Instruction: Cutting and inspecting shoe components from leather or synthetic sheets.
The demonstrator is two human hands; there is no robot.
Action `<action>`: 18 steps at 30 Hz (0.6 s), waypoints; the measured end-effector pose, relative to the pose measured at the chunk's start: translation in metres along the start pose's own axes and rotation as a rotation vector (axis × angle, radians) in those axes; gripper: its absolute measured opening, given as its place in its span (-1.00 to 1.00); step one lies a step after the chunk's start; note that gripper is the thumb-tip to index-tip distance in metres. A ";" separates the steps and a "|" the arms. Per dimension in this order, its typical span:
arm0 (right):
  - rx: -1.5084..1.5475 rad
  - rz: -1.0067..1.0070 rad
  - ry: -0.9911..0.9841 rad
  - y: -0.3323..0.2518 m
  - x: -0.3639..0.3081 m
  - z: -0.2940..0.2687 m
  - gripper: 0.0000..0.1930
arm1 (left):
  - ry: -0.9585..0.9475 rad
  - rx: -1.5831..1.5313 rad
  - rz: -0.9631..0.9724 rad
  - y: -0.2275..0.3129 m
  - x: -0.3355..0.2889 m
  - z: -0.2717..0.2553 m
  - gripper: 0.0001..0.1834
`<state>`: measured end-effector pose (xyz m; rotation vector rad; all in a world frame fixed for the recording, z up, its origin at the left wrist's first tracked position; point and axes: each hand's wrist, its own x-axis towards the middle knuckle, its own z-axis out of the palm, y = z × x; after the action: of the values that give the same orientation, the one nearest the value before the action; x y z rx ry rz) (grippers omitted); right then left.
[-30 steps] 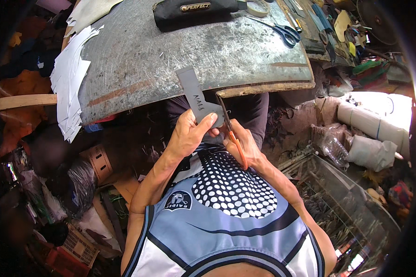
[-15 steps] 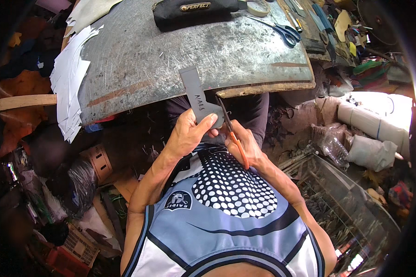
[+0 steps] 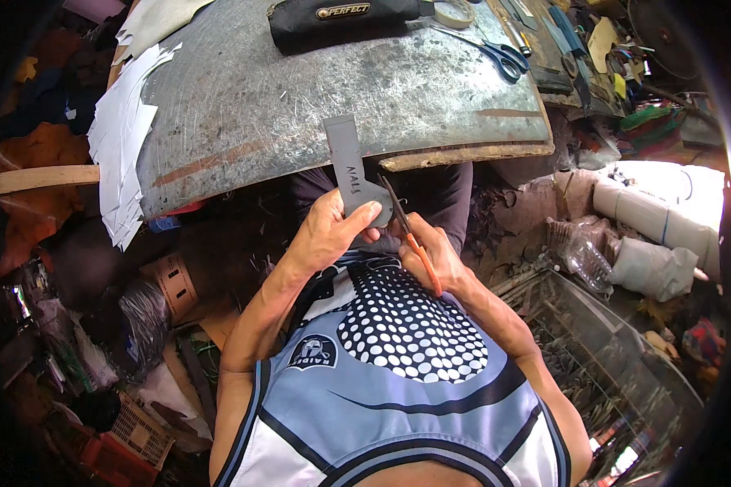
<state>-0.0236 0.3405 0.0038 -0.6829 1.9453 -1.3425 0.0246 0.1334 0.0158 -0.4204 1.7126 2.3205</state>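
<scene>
Between thumb and fingers, my left hand (image 3: 333, 231) pinches a flat grey cut-out piece (image 3: 351, 165), with a long straight strip above and a rounded, wider lower end. Dark handwriting marks its face. My right hand (image 3: 430, 250) grips a pair of orange-handled scissors (image 3: 419, 253). Their dark blades point up and away, along the right side of the rounded end. Whether the blades touch the piece I cannot tell. Both hands are close together above my lap, just short of the metal-topped table (image 3: 244, 105).
A black zipped pouch (image 3: 349, 24), a tape roll (image 3: 453, 13) and blue-handled scissors (image 3: 505, 61) lie on the table. White paper sheets (image 3: 126, 134) hang over its left edge. At right stand a wrapped white roll (image 3: 658, 213) and a glass case (image 3: 601, 341).
The grey piece has turned slightly, its long strip shifting right and more upright. The scissors have moved a little, with their blades looking further apart from the piece's upper edge.
</scene>
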 end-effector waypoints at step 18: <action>-0.034 -0.013 -0.094 0.000 -0.004 -0.011 -0.72 | -0.134 0.036 -0.084 0.008 0.004 -0.011 -0.79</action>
<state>-0.0295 0.3494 0.0076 -0.7623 1.8961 -1.2646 0.0191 0.1212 0.0182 -0.3161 1.6390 2.2034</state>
